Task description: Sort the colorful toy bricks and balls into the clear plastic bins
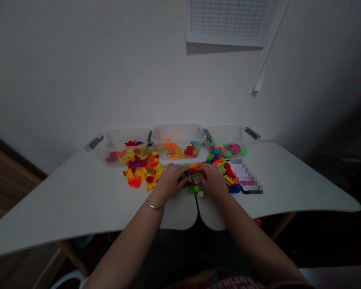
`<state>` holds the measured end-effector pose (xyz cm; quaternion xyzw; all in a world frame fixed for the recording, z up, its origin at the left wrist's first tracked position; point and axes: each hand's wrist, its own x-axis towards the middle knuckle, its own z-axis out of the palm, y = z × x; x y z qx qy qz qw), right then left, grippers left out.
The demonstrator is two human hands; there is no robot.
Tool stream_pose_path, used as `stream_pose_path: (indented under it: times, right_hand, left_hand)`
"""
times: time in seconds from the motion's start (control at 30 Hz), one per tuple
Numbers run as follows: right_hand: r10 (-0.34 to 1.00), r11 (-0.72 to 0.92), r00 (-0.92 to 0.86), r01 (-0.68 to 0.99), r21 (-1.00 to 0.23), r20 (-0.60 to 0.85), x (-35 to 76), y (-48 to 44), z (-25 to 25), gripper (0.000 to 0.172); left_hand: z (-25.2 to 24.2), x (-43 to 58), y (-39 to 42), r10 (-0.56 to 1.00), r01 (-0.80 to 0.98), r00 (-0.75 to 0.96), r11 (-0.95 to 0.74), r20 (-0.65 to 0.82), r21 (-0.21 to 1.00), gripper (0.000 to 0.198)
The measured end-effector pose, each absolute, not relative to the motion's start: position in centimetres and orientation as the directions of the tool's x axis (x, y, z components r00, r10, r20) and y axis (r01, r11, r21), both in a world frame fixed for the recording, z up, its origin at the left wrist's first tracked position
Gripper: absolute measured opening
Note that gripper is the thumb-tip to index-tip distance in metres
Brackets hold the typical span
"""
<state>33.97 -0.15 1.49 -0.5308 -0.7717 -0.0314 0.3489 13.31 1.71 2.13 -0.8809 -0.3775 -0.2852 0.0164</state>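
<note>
Both my hands are down in a pile of colourful plastic building blocks (150, 170) on the white table. My left hand (169, 181) wears a silver bangle at the wrist. Its fingers reach rightward over the blocks, thumb apart from them, beside some blue pieces. Facing it, my right hand (214, 176) bends over the pile, finger and thumb apart. Between the hands lie a whitish block (196, 179) and a green block (194, 189). A small white block (200, 194) sits nearer me. Dim light and the fingers hide some blocks.
Along the wall stand three clear bins: the left bin (128, 150), middle bin (179, 132) and right bin (227, 134), with colourful pieces inside. A pixelated flat object (246, 176) lies right of the pile. The table (93, 200) has a seam below my hands.
</note>
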Motion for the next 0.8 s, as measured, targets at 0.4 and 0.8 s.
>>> stream_pose_path:
  times: [0.4, 0.8]
  right_hand:
    - [0.846, 0.483, -0.02, 0.453, -0.75, 0.533, 31.6, 1.1, 0.7, 0.034]
    - [0.862, 0.491, -0.145, 0.476, -0.73, 0.486, 30.5, 1.6, 0.4, 0.029]
  left_hand:
    - [1.0, 12.7, 2.8, 0.682, 0.634, 0.373, -0.682, 0.629, 0.364, 0.033]
    - [1.3, 12.5, 2.7, 0.712, 0.559, 0.378, -0.685, 0.592, 0.467, 0.026]
